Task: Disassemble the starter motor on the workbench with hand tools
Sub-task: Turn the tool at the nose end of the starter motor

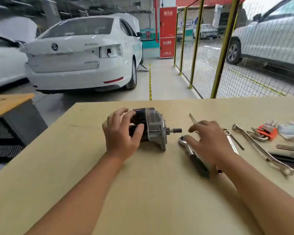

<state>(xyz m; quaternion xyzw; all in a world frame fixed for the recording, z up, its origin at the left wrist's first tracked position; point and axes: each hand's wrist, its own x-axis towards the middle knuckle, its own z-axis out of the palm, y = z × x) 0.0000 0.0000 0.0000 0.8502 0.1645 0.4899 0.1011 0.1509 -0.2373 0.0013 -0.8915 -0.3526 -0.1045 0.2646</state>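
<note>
The starter motor (154, 128) lies on its side in the middle of the workbench (85, 167), black body to the left, grey housing and short shaft pointing right. My left hand (120, 133) grips the black body, thumb on its front and fingers over its top. My right hand (209, 139) hovers palm down over a ratchet wrench (193, 155) with a dark handle; its fingers are spread and a fingertip touches the ratchet's silver head. A thin long rod (192, 118) lies just behind that hand.
To the right lie a combination wrench (232, 143), a long chrome spanner (261, 148), a red-holdered hex key set (266, 132), loose dark keys (285, 157) and small bags. Beyond the bench stand a white car (81, 53) and a yellow mesh fence (222, 48). A second bench (8, 102) stands left.
</note>
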